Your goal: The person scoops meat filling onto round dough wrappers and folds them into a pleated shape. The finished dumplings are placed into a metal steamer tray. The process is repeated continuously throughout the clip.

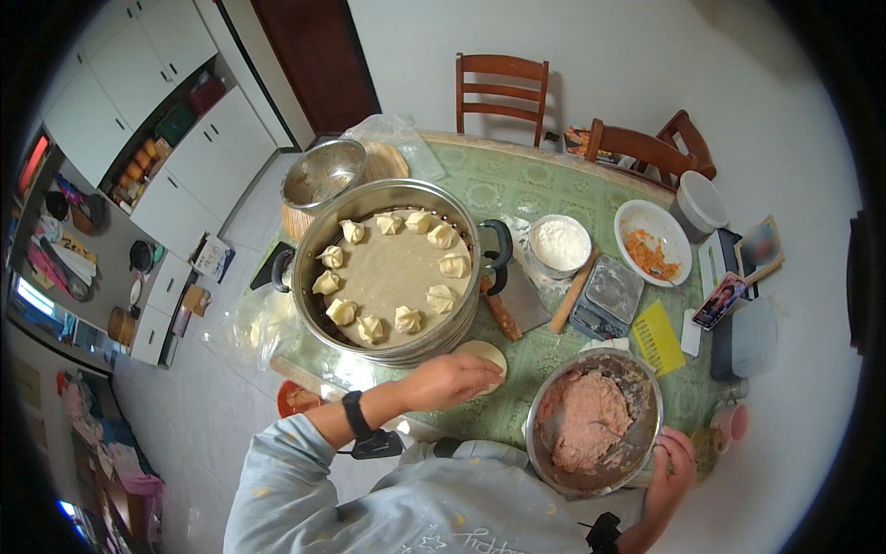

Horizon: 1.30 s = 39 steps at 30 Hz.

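My left hand point(450, 381) lies over a round dough wrapper point(488, 356) on the green tablecloth, its fingers across the wrapper; whether they grip it is unclear. At the right, my right hand point(673, 460) is at the rim of a steel bowl of pink minced meat point(588, 415), its fingers around the end of a thin metal utensil point(616, 435) whose other end sits in the meat. Left of centre, a large steel steamer pot point(394, 356) holds a ring of pleated dumplings point(453, 265) on a beige liner cloth point(394, 277).
Beyond my hands are a bowl of flour point(561, 244), a rolling pin point(574, 291), a kitchen scale point(606, 298), a cleaver point(519, 298), a yellow scraper point(657, 338) and a white bowl of shredded carrot point(651, 260). An empty steel bowl point(325, 173) stands behind the pot.
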Available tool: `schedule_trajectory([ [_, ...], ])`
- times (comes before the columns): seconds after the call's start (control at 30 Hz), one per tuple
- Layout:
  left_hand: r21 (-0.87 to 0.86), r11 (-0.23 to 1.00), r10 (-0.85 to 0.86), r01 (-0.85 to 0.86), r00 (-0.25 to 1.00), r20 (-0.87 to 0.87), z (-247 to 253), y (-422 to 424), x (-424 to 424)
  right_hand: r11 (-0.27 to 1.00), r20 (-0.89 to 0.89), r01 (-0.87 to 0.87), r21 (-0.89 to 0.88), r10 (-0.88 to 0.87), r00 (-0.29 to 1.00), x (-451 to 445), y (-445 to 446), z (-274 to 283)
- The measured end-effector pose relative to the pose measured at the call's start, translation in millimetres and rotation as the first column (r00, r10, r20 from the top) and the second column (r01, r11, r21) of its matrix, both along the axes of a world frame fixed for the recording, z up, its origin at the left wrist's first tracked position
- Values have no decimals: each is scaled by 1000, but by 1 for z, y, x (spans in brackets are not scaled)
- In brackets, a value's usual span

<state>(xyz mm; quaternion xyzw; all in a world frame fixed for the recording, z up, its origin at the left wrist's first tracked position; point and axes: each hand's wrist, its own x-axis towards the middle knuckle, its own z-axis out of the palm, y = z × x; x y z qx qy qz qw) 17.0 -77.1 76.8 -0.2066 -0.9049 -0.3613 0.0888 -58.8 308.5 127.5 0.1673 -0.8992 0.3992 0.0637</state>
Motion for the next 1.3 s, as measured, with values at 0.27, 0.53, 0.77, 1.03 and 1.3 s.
schedule_trajectory([
  [0.27,-93,947,320,-306,914,250,-106,-6,-4,999,90,-25,22,23,996,10,-5,-15],
  [0.53,-298,928,288,-222,937,197,-122,24,-20,996,120,-67,50,61,991,10,-2,-28],
  [0.77,-290,939,226,-185,967,116,-131,24,-21,997,103,-60,47,55,993,13,0,-25],
  [1.03,-109,955,293,-277,941,169,-133,12,-20,999,165,-42,18,39,986,18,-4,-25],
  [1.3,654,534,235,-536,837,494,-126,1,-18,1000,84,9,28,-12,996,15,-5,-18],
])
